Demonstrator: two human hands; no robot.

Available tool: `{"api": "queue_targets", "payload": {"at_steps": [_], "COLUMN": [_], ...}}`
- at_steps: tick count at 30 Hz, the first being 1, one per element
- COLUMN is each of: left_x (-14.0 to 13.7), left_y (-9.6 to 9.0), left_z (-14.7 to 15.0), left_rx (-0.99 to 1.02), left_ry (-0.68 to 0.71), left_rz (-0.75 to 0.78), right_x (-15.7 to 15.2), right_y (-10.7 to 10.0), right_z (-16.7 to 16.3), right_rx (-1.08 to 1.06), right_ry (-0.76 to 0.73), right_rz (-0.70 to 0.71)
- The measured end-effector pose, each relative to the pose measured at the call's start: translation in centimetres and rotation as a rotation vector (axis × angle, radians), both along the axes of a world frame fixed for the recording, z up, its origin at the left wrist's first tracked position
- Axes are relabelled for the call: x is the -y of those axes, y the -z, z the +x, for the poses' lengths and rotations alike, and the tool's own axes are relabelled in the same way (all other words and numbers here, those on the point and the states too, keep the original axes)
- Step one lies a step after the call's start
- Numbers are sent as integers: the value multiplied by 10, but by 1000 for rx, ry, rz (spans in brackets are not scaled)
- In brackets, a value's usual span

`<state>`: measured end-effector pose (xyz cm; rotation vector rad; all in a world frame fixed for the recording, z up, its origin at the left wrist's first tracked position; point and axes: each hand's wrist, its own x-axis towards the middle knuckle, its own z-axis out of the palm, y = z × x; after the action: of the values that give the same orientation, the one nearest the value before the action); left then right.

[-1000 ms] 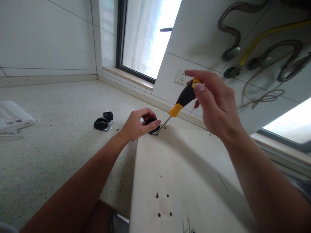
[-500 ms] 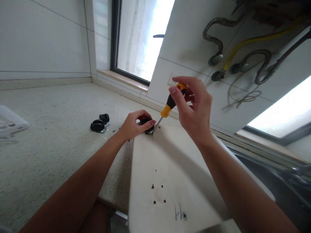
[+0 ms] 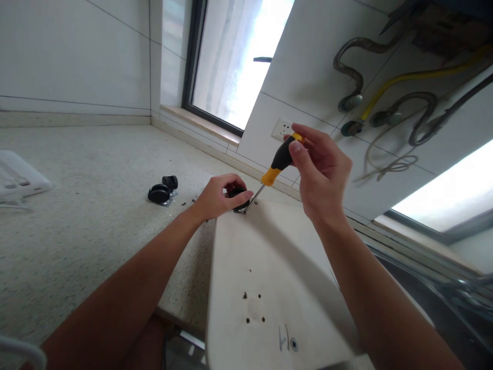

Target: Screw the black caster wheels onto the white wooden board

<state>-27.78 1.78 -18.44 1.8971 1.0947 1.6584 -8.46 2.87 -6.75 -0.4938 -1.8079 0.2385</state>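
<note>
My right hand (image 3: pixel 323 174) grips the end of a screwdriver (image 3: pixel 282 155) with a yellow and black handle. The shaft slants down to the left, its tip at the metal plate of a black caster wheel (image 3: pixel 239 197). My left hand (image 3: pixel 223 198) is closed around that caster at the far left corner of a white board (image 3: pixel 269 257). Several dark screw holes and a pencil mark show on the board's nearer part. Whether a screw sits under the tip is too small to tell.
On the speckled counter (image 3: pixel 96 221) lie more black caster wheels (image 3: pixel 159 192), with small screws (image 3: pixel 184 204) close by. A white device (image 3: pixel 21 177) stands at the left. A sink (image 3: pixel 412 293) is at the right; a wall socket (image 3: pixel 282 129) and hoses (image 3: pixel 408 79) are behind.
The view has shifted slightly, so the scene sits a little to the right. My right hand's fingers have turned on the screwdriver handle, while the left stays on the caster.
</note>
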Motion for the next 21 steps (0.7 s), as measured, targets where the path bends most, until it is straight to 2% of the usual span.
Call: {"api": "queue_targets", "payload": {"at_steps": [3, 4, 8, 9, 13, 15, 18, 21], "left_x": [0, 0, 0, 0, 0, 0, 1, 1], "left_y": [0, 0, 1, 1, 1, 1, 0, 0], "left_z": [0, 0, 0, 0, 0, 1, 1, 0], "left_rx": [1, 0, -3, -2, 4, 7, 3, -2], "left_ry": [-9, -10, -10, -10, -9, -7, -11, -10], "left_rz": [3, 6, 12, 12, 12, 18, 21, 13], "right_x": [2, 3, 3, 4, 8, 10, 9, 6], "right_y": [1, 1, 0, 0, 3, 4, 6, 8], "right_z": [0, 0, 0, 0, 1, 2, 3, 2], "right_rx": [-50, -43, 39, 36, -9, 40, 113, 26], "right_ry": [116, 113, -86, -72, 136, 65, -91, -9], "right_rz": [47, 46, -70, -72, 43, 15, -108, -30]}}
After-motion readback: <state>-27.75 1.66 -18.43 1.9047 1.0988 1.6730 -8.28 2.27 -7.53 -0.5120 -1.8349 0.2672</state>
